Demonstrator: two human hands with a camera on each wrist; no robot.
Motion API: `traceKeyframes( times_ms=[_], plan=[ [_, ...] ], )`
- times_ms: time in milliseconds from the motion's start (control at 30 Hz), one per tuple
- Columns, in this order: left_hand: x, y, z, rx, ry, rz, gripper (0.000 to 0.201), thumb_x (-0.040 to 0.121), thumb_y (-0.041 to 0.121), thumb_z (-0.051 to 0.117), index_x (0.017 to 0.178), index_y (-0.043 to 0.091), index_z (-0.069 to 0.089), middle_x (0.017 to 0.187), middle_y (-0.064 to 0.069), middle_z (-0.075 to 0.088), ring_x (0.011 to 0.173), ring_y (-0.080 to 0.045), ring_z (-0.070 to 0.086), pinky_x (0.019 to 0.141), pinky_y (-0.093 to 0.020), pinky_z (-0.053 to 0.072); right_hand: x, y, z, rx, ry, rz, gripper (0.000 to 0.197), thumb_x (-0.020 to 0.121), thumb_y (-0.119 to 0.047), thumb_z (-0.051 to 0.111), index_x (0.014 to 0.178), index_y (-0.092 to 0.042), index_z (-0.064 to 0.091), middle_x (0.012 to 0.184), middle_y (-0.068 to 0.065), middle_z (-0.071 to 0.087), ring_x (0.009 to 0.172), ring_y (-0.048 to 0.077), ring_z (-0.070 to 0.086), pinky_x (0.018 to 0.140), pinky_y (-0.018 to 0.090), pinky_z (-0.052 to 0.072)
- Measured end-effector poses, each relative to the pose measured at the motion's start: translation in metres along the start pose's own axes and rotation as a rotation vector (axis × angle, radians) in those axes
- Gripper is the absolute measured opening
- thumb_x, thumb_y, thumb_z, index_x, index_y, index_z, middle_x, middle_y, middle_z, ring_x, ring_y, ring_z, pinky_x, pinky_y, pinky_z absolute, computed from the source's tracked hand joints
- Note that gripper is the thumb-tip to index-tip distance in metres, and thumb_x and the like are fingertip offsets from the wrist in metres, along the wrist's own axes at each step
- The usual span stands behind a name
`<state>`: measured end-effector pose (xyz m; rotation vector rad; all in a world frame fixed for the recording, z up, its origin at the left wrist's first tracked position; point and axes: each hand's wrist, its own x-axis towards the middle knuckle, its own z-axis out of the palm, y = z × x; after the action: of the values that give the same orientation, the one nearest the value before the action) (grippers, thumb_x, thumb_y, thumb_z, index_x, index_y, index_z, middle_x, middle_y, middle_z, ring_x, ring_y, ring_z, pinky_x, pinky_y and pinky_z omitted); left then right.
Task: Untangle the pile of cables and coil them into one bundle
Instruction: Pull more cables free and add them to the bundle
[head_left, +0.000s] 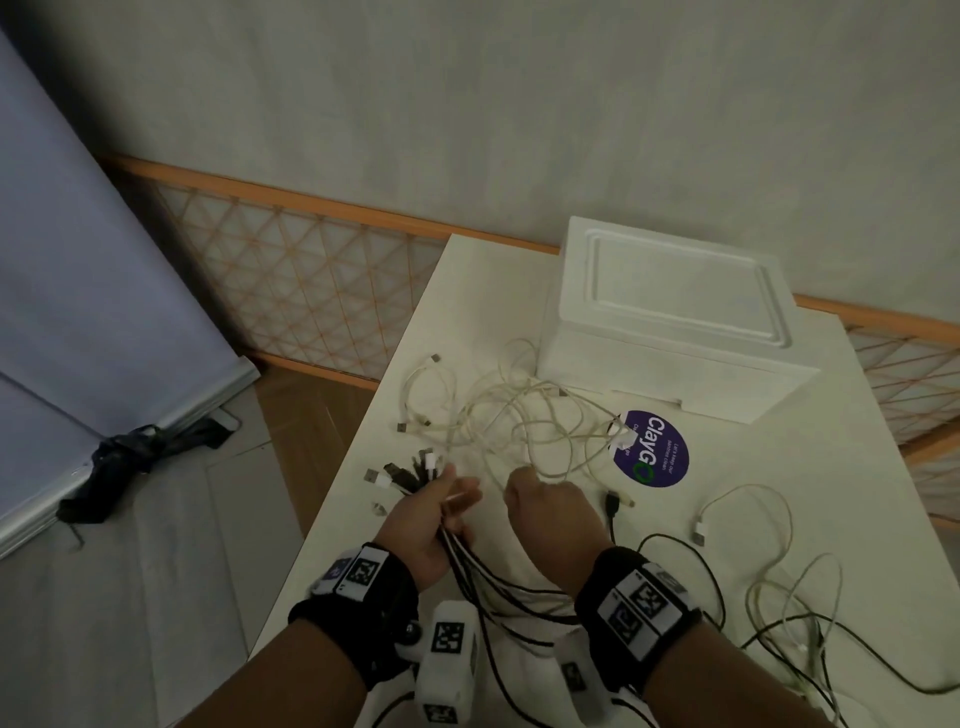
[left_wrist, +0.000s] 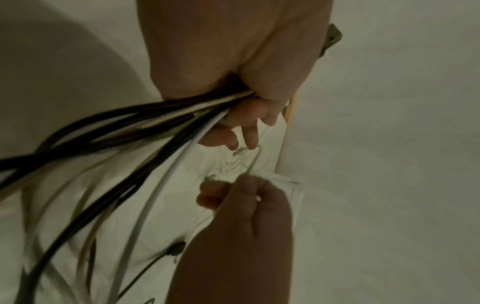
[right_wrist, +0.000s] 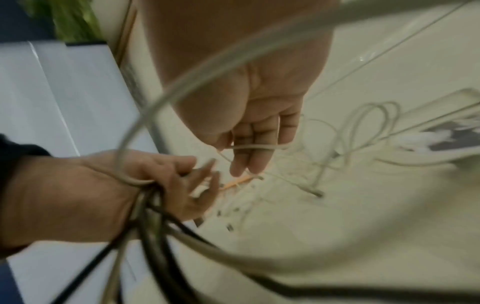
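Gathering proceeds in front of the white rectangular foam box (head_left: 670, 317): a sheaf of black and white plug-ended cables (head_left: 470, 561) is clamped in the left hand (head_left: 431, 519), while a thin white cable (right_wrist: 259, 146) from the loose tangle (head_left: 519, 421) is pinched by the right hand (head_left: 550, 512). Light, limp, slippery cords are best gripped near their plugs.

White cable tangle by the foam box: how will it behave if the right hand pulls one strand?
Likely floppy: the white cable tangle lies in loose, limp loops on the table. Probably drags neighbours along, since strands cross each other many times. Looks light, so the whole knot may slide toward the right hand rather than pay out.
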<state>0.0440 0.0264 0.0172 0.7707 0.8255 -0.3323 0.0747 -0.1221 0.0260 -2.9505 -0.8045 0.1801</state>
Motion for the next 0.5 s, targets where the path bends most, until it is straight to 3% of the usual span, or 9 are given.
traceKeyframes(
  times_ms=[33,100,167,200,233,267,300,367,500],
  plan=[
    [-0.002,0.000,0.007,0.011,-0.041,0.014,0.029,0.096,0.031,0.056,0.090,0.005,0.067,0.078,-0.006,0.067,0.035,-0.007,0.034,0.044,-0.023,0.040,0.002,-0.003,-0.007,0.018,0.099,-0.037,0.009,0.088,-0.016,0.053,0.083,-0.011,0.058,0.065,0.003,0.059,0.048,0.022,0.057,0.050,0.024,0.028],
    [-0.006,0.001,0.021,0.013,-0.118,0.051,0.022,0.095,0.026,0.056,0.095,0.007,0.069,0.067,-0.001,0.064,0.037,-0.007,0.036,0.043,-0.021,0.039,0.002,-0.008,-0.011,-0.026,0.226,-0.131,0.012,0.078,-0.019,0.059,0.085,-0.011,0.064,0.061,-0.003,0.058,0.036,0.014,0.049,0.046,0.021,0.021],
    [-0.007,0.002,0.032,0.026,-0.134,0.114,0.021,0.095,0.023,0.055,0.086,0.008,0.067,0.056,0.001,0.059,0.037,-0.007,0.039,0.042,-0.021,0.039,0.001,-0.005,-0.008,0.021,0.257,-0.188,0.024,0.074,-0.021,0.063,0.095,-0.010,0.059,0.060,-0.005,0.058,0.034,0.012,0.047,0.045,0.020,0.022],
    [-0.007,0.003,0.035,0.036,-0.116,0.154,0.023,0.095,0.023,0.055,0.081,0.008,0.064,0.054,0.002,0.057,0.038,-0.007,0.039,0.042,-0.021,0.038,0.000,-0.003,-0.010,0.064,0.243,-0.220,0.025,0.076,-0.021,0.062,0.099,-0.012,0.055,0.061,-0.005,0.060,0.037,0.013,0.051,0.046,0.021,0.029],
    [-0.006,0.005,0.036,0.041,-0.088,0.192,0.025,0.096,0.024,0.055,0.077,0.009,0.062,0.054,0.001,0.058,0.038,-0.007,0.038,0.042,-0.022,0.038,-0.003,0.000,-0.016,0.081,0.211,-0.205,0.027,0.080,-0.023,0.061,0.105,-0.016,0.053,0.067,-0.005,0.064,0.047,0.015,0.058,0.056,0.025,0.039],
    [-0.005,0.008,0.035,0.034,-0.059,0.219,0.027,0.097,0.024,0.054,0.075,0.009,0.060,0.056,0.001,0.059,0.039,-0.008,0.037,0.042,-0.022,0.039,-0.005,0.004,-0.023,0.073,0.128,-0.162,0.029,0.083,-0.027,0.058,0.111,-0.022,0.050,0.077,-0.005,0.068,0.062,0.016,0.064,0.074,0.033,0.044],
    [-0.003,0.012,0.031,0.016,-0.033,0.236,0.028,0.097,0.025,0.053,0.074,0.010,0.058,0.058,0.000,0.061,0.039,-0.009,0.038,0.044,-0.023,0.040,-0.007,0.013,-0.030,0.053,0.076,-0.108,0.029,0.086,-0.031,0.053,0.114,-0.027,0.048,0.086,-0.005,0.070,0.079,0.016,0.066,0.092,0.039,0.037],
    [0.001,0.021,0.020,-0.041,0.014,0.250,0.029,0.097,0.029,0.053,0.073,0.013,0.056,0.058,0.001,0.061,0.042,-0.009,0.043,0.049,-0.025,0.041,-0.008,0.036,-0.038,0.021,0.083,-0.007,0.020,0.087,-0.027,0.048,0.106,-0.029,0.052,0.087,-0.003,0.070,0.090,0.018,0.064,0.104,0.042,0.024],
    [0.006,0.039,0.001,-0.164,0.067,0.279,0.035,0.098,0.035,0.049,0.067,0.019,0.050,0.058,0.004,0.056,0.059,-0.010,0.058,0.066,-0.028,0.045,-0.008,0.076,-0.044,0.021,0.285,0.112,0.011,0.081,-0.016,0.061,0.079,-0.027,0.061,0.063,-0.005,0.064,0.067,0.018,0.063,0.099,0.045,0.037]
  ],
)
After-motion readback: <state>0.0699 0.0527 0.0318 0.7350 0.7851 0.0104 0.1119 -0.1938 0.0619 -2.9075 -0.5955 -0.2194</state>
